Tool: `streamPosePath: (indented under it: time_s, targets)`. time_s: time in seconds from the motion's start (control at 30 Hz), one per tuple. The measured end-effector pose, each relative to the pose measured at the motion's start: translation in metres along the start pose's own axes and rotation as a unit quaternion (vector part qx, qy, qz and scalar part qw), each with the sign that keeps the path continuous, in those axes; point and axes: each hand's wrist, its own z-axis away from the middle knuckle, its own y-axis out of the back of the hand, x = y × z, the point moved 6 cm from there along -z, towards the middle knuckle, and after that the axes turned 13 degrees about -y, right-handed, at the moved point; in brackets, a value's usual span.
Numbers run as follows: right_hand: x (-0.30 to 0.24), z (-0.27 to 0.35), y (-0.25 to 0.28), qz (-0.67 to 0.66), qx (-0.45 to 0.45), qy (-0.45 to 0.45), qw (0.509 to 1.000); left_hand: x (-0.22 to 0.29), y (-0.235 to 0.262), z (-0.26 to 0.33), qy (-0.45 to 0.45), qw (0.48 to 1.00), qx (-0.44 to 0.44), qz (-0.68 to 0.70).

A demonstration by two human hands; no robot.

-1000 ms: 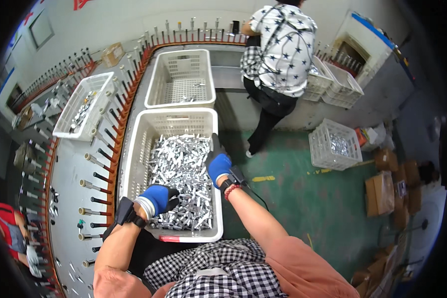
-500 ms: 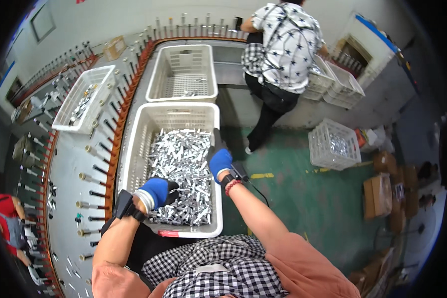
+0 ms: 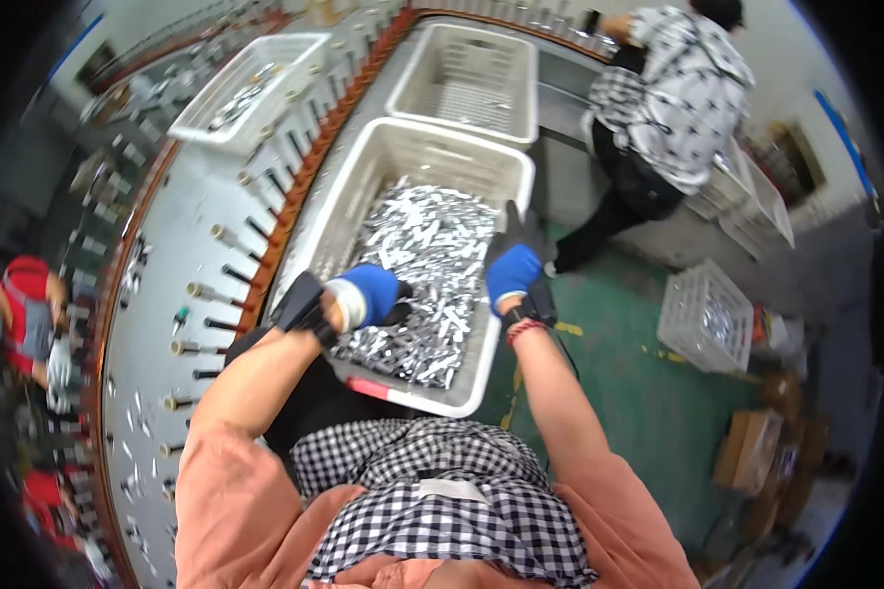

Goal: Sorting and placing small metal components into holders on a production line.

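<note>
A white plastic crate (image 3: 509,157) full of small silvery metal parts (image 3: 427,236) stands in front of me. My left hand (image 3: 371,296), in a blue and dark glove, is over the near left part of the pile. Its dark fingertips are bent but apart, and nothing shows between them. On the crate's right rim is my right hand (image 3: 511,263), gloved alike. One finger stretches along the rim, and the hand appears closed around the edge; its underside is hidden. Both wrists wear black devices.
Behind stands a second white crate (image 3: 462,59) with few parts. Left is a workbench (image 3: 182,255) with a rail of upright pegs (image 3: 314,157) and another crate (image 3: 250,88). A co-worker (image 3: 678,108) stands far right. A parts crate (image 3: 707,319) and cardboard boxes (image 3: 746,447) are right.
My view has turned and shifted, so the crates appear tilted and farther right. My hands keep about the same places at the crate. More of the people at left shows.
</note>
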Motion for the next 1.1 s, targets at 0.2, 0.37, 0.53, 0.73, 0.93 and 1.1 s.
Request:
streamPosePath:
  time_s: [0.2, 0.37, 0.53, 0.73, 0.93, 1.1]
  targets:
    - [-0.029, 0.008, 0.005, -0.028, -0.028, 0.17, 0.985, 0.003, 0.005, 0.004, 0.036, 0.999, 0.027, -0.027]
    - [-0.024, 0.017, -0.01, -0.075, -0.05, 0.184, 0.979, -0.032, 0.003, 0.009, 0.036, 0.999, 0.004, -0.013]
    - [-0.009, 0.014, -0.019, -0.076, -0.036, 0.195, 0.977, -0.056, 0.071, 0.049, 0.075, 0.984, 0.162, -0.007]
    - [-0.009, 0.013, -0.023, -0.083, -0.035, 0.194, 0.977, -0.075, 0.079, 0.069, 0.08, 0.984, 0.149, 0.054]
    - [-0.016, 0.012, -0.023, -0.07, -0.032, 0.209, 0.975, -0.066, 0.081, 0.068, 0.088, 0.988, 0.119, 0.04]
    - [-0.022, 0.017, -0.014, -0.089, -0.071, 0.201, 0.973, -0.061, 0.082, 0.069, 0.093, 0.986, 0.128, 0.053]
